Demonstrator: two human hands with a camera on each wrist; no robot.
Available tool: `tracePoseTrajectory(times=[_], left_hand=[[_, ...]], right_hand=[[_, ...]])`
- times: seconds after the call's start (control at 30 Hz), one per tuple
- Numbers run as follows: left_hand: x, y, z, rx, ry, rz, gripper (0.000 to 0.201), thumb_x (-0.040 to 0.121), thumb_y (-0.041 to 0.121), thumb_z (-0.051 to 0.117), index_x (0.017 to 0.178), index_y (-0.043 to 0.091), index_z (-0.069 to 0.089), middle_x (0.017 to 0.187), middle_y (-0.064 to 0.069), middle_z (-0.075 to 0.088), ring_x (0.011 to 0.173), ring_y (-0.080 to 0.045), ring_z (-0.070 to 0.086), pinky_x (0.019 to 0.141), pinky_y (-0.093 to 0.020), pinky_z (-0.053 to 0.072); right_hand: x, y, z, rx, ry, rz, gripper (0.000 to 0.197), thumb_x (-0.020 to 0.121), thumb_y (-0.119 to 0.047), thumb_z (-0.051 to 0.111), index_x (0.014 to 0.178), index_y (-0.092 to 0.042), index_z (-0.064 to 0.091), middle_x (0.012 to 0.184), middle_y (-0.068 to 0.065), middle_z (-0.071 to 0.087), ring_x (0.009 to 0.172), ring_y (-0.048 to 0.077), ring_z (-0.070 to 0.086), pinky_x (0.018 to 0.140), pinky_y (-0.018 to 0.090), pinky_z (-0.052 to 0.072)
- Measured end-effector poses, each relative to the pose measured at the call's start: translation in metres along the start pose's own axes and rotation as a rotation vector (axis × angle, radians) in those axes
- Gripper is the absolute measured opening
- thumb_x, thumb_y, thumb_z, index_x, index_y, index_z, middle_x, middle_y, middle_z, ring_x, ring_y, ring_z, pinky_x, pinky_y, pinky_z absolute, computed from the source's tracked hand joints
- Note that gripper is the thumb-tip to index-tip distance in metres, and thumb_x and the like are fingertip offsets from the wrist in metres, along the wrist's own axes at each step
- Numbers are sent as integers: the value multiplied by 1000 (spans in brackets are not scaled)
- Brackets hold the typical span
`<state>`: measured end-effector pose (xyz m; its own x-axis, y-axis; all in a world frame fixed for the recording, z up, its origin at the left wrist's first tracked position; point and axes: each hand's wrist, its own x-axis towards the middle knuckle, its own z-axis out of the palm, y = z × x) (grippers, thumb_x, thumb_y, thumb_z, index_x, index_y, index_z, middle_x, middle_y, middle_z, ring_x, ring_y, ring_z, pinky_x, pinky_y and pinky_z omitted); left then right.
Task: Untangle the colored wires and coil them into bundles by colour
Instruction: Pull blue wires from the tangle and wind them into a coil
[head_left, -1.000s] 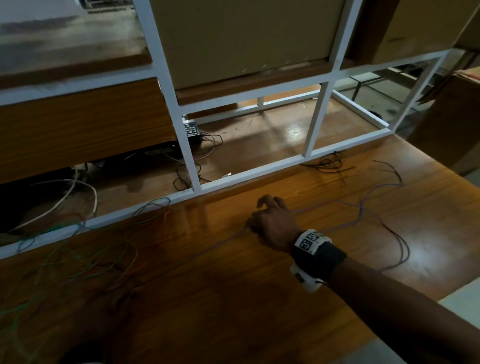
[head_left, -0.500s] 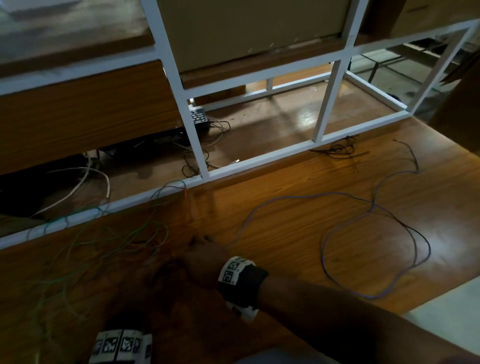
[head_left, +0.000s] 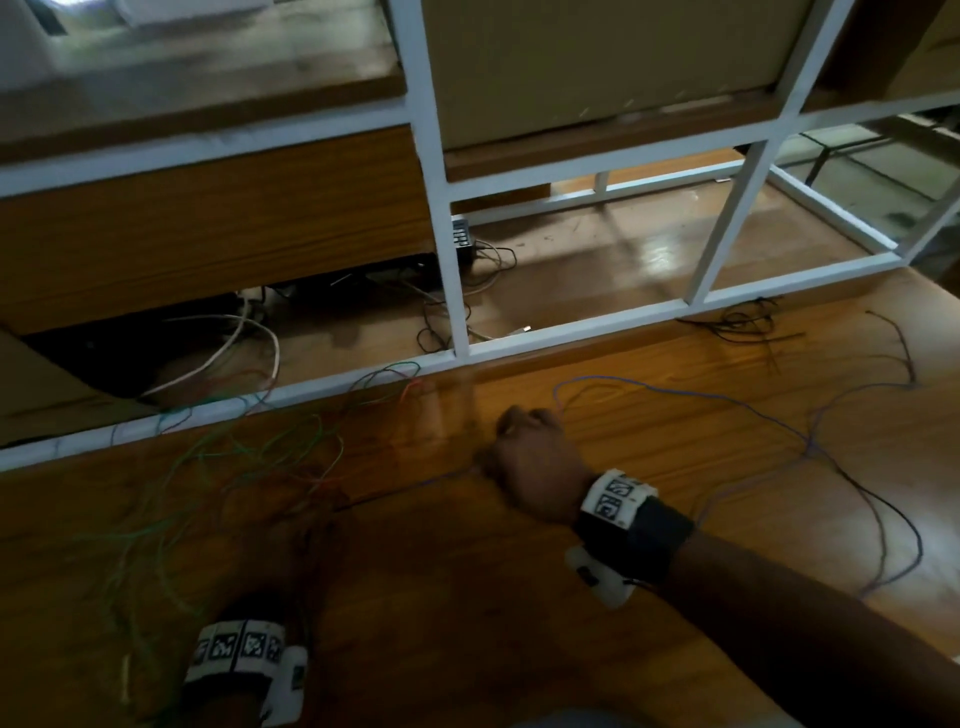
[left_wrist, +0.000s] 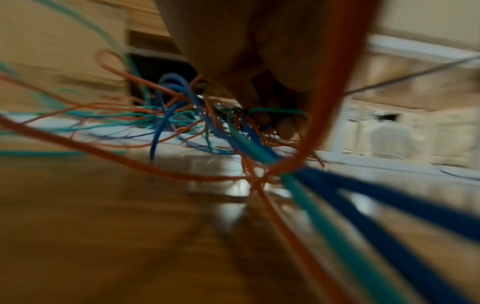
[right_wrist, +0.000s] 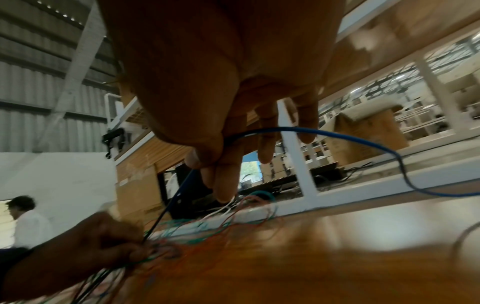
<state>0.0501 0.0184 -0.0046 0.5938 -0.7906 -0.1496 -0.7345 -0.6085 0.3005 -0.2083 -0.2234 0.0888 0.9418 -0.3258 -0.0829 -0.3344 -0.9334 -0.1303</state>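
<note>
Nearest you, your left hand sits low on the wooden tabletop, its fingers closed round the tangle of wires, as the right wrist view shows. From that view the wood looks glossy and throws back a pale glare. The tangle is a loose mess of thin green, orange and blue strands spread over the left of the table, some looping over the white metal frame.

A little further out, your right hand pinches the blue wire between thumb and forefinger. One stretch runs taut back to your left hand; the rest trails right in wide slack loops across the table.

Beyond the frame's lower rail lies a second wooden shelf with a white cable, black leads and a small dark box. Above are brown cardboard panels. In the right wrist view a person in a white shirt stands far left, before a corrugated wall.
</note>
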Motion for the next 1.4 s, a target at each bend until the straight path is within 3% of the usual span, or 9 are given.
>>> tracePoseTrajectory(times=[0.17,0.23,0.33,0.47,0.57,0.73,0.97,1.13,1.4], left_hand=[[-2,8,-12,-71,-54,7,52,92,49,33,129,29,63,137,-7,59,111,-31,62,96,-46,50],[-5,24,-10,-75,5,74,49,88,40,39,123,23,68,132,-8,62,105,-33,65,89,-40,51],[-10,48,-8,-97,-19,133,43,90,34,41,118,18,71,123,-4,64,103,-29,63,84,-34,48],[-14,59,-5,-155,-10,141,48,82,33,39,109,15,74,115,-8,69,101,-30,65,83,-39,54],[-13,66,-10,-264,-8,125,35,85,24,54,111,11,73,115,-5,67,99,-22,62,83,-34,49],[-16,70,-12,-327,-23,73,36,88,22,57,120,11,69,132,-21,60,121,-42,56,103,-49,42],[-23,67,-28,-290,72,151,66,81,62,32,111,20,74,118,-4,70,108,-19,63,92,-17,37],[-12,78,-31,-241,60,189,64,82,71,39,111,25,74,118,3,70,109,-14,63,95,-21,40],[-9,55,-22,-183,71,130,29,86,4,71,110,18,75,115,-6,71,106,-24,65,94,-30,46]], right_hand=[[-19,47,5,57,-3,120,46,84,-46,37,110,-37,74,104,4,72,129,28,50,102,49,37],[-23,62,12,65,-58,166,49,86,-50,33,114,-38,71,113,1,71,136,28,44,106,48,35],[-21,68,22,-2,-156,262,42,98,-40,52,140,-38,55,145,-3,56,148,32,27,114,54,28],[-2,19,22,-31,-91,82,78,93,-53,63,158,-29,28,166,1,28,156,37,8,120,68,9],[23,-39,26,14,-112,-99,59,96,-49,59,148,-24,46,156,3,46,154,38,15,118,68,9],[45,-85,24,115,-127,-134,34,100,-23,55,133,-23,63,128,10,66,133,38,39,109,55,29],[33,-40,2,47,47,-145,27,87,-29,64,112,-34,74,92,2,67,114,29,48,95,49,40],[4,-3,-13,45,113,-106,23,87,-32,65,106,-36,76,93,0,71,115,29,51,97,50,40],[-36,62,-26,18,134,-1,27,87,-34,59,107,-38,76,100,-4,74,125,28,49,100,52,41]])
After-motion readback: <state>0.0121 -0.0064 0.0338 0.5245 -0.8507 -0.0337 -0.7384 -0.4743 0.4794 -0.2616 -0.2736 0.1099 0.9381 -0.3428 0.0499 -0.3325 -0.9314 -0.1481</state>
